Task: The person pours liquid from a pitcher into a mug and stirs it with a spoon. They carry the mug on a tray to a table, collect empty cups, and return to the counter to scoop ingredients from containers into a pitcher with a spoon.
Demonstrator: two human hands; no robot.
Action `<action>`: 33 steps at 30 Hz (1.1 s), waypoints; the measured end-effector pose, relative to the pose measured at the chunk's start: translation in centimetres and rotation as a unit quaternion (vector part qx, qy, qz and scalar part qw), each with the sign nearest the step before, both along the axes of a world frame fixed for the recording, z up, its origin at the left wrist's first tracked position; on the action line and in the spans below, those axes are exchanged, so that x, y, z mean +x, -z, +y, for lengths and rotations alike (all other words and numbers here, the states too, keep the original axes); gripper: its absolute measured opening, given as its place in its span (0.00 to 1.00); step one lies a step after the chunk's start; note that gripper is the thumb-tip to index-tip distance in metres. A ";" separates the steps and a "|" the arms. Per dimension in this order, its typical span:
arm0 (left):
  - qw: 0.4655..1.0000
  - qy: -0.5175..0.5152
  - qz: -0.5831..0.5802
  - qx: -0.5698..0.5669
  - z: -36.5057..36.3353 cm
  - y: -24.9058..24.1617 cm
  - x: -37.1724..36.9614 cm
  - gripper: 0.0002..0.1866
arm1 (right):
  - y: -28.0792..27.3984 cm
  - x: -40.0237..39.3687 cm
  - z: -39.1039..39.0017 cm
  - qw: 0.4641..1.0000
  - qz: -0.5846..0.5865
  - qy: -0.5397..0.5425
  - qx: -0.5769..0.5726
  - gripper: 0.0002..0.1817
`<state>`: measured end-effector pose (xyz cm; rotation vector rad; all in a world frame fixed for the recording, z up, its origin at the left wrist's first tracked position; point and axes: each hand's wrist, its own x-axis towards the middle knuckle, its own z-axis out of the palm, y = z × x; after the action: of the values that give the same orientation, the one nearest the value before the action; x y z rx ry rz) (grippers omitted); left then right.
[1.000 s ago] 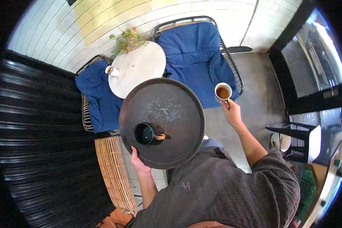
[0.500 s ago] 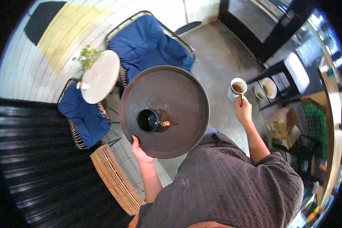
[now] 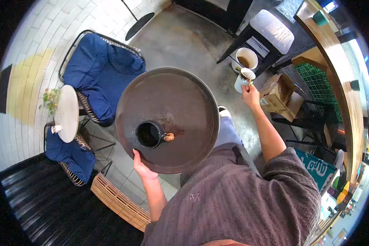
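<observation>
My left hand [image 3: 144, 167] holds a round dark brown tray [image 3: 184, 110] by its lower left edge, thumb on the rim and the other fingers hidden underneath. On the tray stands a black cup [image 3: 149, 134] with dark inside and a light brown piece [image 3: 168, 137] at its handle side. Off to the right of the tray, my right hand [image 3: 251, 96] is closed on the handle of a white mug [image 3: 242, 82]. The mug is tilted, and its inside shows only partly. Just beyond the mug is a white bucket [image 3: 245, 59] with brown contents.
A black stool with a pale seat [image 3: 272, 30] stands beyond the bucket. Nearby is an open cardboard box [image 3: 281, 96]. A long wooden counter [image 3: 336, 69] runs along the right. Blue-cushioned chairs [image 3: 104, 78], a small round table [image 3: 67, 112] and a bamboo bench [image 3: 119, 203] are on the left.
The view has turned and moved nearer the stool and bucket. My right hand has brought the mug beside the bucket, and the mug is now tilted. The tray remains in my left hand.
</observation>
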<state>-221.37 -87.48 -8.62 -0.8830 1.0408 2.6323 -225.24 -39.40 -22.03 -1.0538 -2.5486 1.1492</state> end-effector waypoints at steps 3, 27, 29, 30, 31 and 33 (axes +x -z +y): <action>1.000 0.013 -0.003 0.008 4.8 2.2 -2.2 0.25 | 5.6 -3.3 6.9 0.999 -0.033 0.011 0.000 0.19; 0.989 -0.096 -0.078 -0.084 21.7 13.6 -14.6 0.25 | 25.8 -29.0 34.8 0.820 -0.455 -0.277 0.207 0.18; 0.984 -0.111 -0.101 -0.093 22.6 12.7 -14.9 0.25 | 25.0 -30.3 34.4 0.784 -0.482 -0.313 0.235 0.18; 0.979 -0.124 -0.121 -0.103 22.9 12.5 -15.0 0.25 | 24.1 -30.9 33.7 0.778 -0.516 -0.277 0.226 0.18; 0.979 -0.125 -0.122 -0.103 22.9 12.6 -14.9 0.25 | 24.1 -30.9 33.6 0.778 -0.517 -0.277 0.227 0.18; 0.991 -0.096 -0.078 -0.052 22.7 13.1 -14.5 0.24 | 24.1 -30.8 33.4 0.756 -0.492 -0.308 0.304 0.16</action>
<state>-235.92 -64.77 -21.69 -1.2501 1.1121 2.6261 -256.00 -6.00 -46.08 -0.7089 -3.8057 -0.4949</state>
